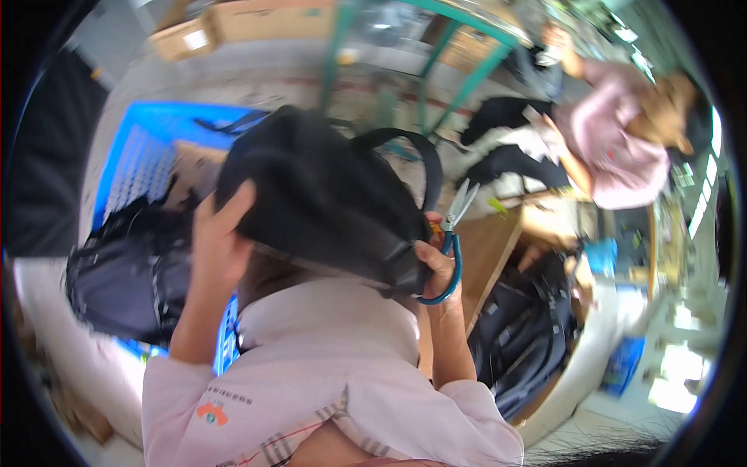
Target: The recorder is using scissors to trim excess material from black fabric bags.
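Note:
A black backpack (pixel 319 194) with a looped strap lies across my lap, blurred by motion. My left hand (pixel 224 233) grips its left side, thumb on top and fingers folded beneath. At the lower right corner my right hand (pixel 440 261) pinches the bag's edge. That same hand also carries scissors (pixel 454 233) with teal handles; the blades are parted and point up, away from me. A small orange piece shows beside the right fingers; I cannot make out what it is.
To my left a blue plastic crate (pixel 128 156) has black bags (pixel 128 272) at it. A cardboard box (pixel 475 268) with more black bags (pixel 529 327) is on my right. Beyond it sits another person in pink (pixel 615 132), handling black and white pieces. A green-framed table (pixel 467 78) stands ahead.

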Tool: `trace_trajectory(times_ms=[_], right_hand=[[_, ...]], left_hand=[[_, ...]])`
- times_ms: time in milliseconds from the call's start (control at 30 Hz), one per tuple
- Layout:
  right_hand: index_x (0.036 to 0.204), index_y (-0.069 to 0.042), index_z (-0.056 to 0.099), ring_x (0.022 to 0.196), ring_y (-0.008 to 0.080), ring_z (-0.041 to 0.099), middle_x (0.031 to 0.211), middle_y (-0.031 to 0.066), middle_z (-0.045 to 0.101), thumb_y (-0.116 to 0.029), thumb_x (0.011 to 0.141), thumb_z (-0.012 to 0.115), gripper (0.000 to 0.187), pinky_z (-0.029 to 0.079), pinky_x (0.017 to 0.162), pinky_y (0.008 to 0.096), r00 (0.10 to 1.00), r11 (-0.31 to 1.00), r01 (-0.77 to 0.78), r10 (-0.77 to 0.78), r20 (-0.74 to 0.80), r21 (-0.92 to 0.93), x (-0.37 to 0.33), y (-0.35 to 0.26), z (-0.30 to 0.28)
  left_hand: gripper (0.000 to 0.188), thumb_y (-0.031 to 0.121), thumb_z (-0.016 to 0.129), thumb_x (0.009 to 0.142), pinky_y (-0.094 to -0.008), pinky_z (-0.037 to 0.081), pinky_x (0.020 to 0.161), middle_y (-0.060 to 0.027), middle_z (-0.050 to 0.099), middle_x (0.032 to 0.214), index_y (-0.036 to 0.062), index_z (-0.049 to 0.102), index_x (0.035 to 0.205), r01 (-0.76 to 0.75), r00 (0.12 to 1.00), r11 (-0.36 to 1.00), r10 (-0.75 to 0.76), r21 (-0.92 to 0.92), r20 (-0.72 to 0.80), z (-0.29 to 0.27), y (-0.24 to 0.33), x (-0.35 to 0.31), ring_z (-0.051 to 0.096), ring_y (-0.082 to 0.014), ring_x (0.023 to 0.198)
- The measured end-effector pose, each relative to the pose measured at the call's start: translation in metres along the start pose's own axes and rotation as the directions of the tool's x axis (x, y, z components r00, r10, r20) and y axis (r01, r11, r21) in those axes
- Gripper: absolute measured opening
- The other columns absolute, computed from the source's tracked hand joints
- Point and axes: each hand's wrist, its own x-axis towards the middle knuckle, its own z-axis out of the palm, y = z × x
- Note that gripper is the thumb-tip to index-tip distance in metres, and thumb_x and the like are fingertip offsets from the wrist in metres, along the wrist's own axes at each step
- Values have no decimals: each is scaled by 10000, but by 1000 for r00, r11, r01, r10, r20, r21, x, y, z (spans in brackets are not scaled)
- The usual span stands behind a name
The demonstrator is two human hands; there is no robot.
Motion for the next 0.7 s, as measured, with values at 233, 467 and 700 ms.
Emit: trace_trajectory(times_ms=[233,467,700], right_hand=[[1181,-2,445,718,94,545,1005,83,528,-82,594,605,614,475,613,238,885,860,347,-432,-172,-374,-104,-99,-18],[1068,51,521,795,195,589,780,73,559,-305,851,416,430,492,716,303,-213,-526,-300,-776,594,-796,-250,-189,-96],[1048,35,558,738,231,604,793,119,604,-225,855,473,335,495,669,338,356,-461,227,-781,514,-858,-181,-66,-152]], left_hand=[[288,91,549,845,-288,476,811,-123,585,1054,-44,528,1098,226,945,966,-249,126,212,47,-20,-60,587,-186,930],[410,238,497,908,-262,500,584,-108,587,909,-11,381,1213,480,199,791,-519,379,831,178,-59,-61,588,-140,682],[360,136,578,806,-384,474,609,-164,625,745,-2,423,1101,-393,624,776,-169,493,763,99,-144,-6,625,-295,711]])
